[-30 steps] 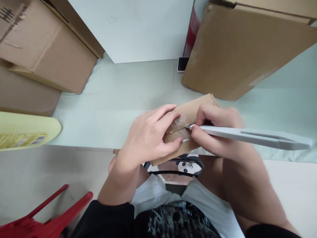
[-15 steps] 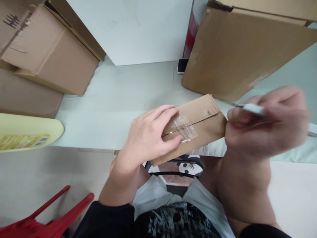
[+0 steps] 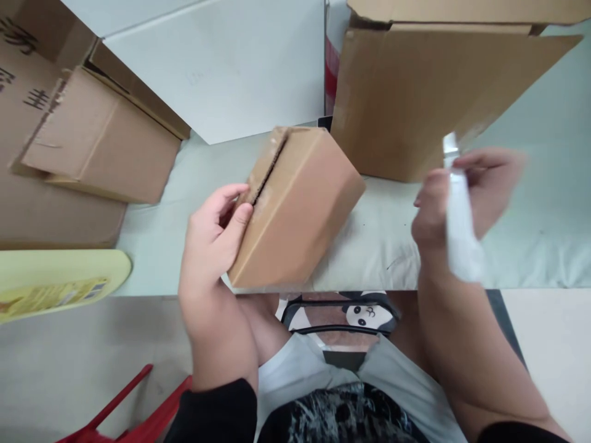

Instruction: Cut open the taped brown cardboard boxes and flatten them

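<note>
In the head view, my left hand (image 3: 207, 237) grips the left end of a small cardboard box (image 3: 300, 215), thumb and fingers closed over its edge. The box is tilted on the table, a dark seam running along its top edge. Off to the right and apart from the box, my right hand (image 3: 487, 191) is closed around a white utility knife (image 3: 462, 237). Motion blurs the knife's lower end, and I cannot make out its blade clearly.
A large cardboard box (image 3: 415, 98) and a white panel (image 3: 221, 67) stand behind. More cartons (image 3: 111, 135) fill the left, near a yellow bottle (image 3: 60, 280). The pale cloth-covered table (image 3: 388, 234) ends above my lap. A red chair (image 3: 120, 406) is at lower left.
The small box has been turned and tipped up toward the left, its taped face now out of sight. My right hand has drawn back from it, swinging the knife upright.
</note>
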Tool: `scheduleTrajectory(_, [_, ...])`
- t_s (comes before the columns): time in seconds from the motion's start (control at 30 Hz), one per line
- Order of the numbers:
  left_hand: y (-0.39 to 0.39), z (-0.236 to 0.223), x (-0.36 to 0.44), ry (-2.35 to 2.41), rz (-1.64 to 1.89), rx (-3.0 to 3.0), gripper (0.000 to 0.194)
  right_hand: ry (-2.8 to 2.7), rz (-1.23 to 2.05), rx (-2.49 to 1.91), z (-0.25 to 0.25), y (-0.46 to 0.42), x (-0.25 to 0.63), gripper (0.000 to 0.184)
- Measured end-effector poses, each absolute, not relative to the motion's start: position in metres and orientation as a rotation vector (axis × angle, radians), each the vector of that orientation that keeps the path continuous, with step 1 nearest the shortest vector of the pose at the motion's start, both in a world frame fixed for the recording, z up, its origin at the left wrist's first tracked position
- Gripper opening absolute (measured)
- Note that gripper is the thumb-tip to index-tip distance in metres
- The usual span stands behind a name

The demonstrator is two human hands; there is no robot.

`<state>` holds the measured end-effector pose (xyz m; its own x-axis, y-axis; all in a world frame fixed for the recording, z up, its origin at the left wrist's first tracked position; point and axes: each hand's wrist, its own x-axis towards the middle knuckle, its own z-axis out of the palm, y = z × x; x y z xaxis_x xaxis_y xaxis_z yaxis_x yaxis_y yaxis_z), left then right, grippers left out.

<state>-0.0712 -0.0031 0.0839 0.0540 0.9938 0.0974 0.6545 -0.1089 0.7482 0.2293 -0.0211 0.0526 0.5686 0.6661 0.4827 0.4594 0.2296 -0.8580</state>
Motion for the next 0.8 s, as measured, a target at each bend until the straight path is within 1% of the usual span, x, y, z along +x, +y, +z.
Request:
scheduleTrajectory(0.07, [0.0, 0.085, -0.075, 1.672, 0.881, 1.809, 0.046, -1.25, 0.21, -1.639, 0.033, -0.018, 0.24, 0.021])
scheduleTrajectory(0.13, [0.004, 0.085, -0.082, 1.681, 0.914, 1.802, 0.055, -1.399, 0.299, -1.814, 0.014, -0.014, 0.25, 0.024])
scheduleTrajectory(0.2, [0.008, 0.082, -0.092, 1.686, 0.95, 1.78, 0.065, -1.487, 0.397, -1.919, -0.003, -0.011, 0.257, 0.03])
scheduleTrajectory(0.27, [0.013, 0.075, -0.103, 1.705, 0.987, 1.738, 0.068, -1.598, 0.443, -1.991, -0.015, -0.008, 0.262, 0.037])
scheduleTrajectory(0.33, [0.02, 0.061, -0.111, 1.739, 1.028, 1.707, 0.066, -1.721, 0.442, -2.026, -0.022, -0.008, 0.264, 0.045])
scheduleTrajectory(0.4, [0.028, 0.043, -0.115, 1.802, 1.036, 1.641, 0.054, -1.812, 0.424, -2.035, -0.022, -0.01, 0.263, 0.054])
scheduleTrajectory(0.47, [0.037, 0.023, -0.114, 1.822, 1.035, 1.583, 0.044, -1.843, 0.362, -2.033, -0.019, -0.014, 0.26, 0.058])
scheduleTrajectory(0.53, [0.043, 0.006, -0.111, 1.774, 0.933, 1.536, 0.037, -1.841, 0.272, -1.958, -0.015, -0.019, 0.257, 0.053])
scheduleTrajectory(0.6, [0.047, -0.005, -0.107, 1.753, 0.891, 1.539, 0.033, -1.885, 0.262, -1.8, -0.014, -0.024, 0.256, 0.043])
scheduleTrajectory(0.7, [0.05, -0.013, -0.104, 1.736, 0.876, 1.548, 0.029, -2.059, 0.395, -1.591, -0.021, -0.03, 0.259, 0.032])
scheduleTrajectory(0.8, [0.051, -0.019, -0.102, 1.711, 0.899, 1.542, 0.028, -2.202, 0.541, -1.446, -0.029, -0.031, 0.264, 0.032])
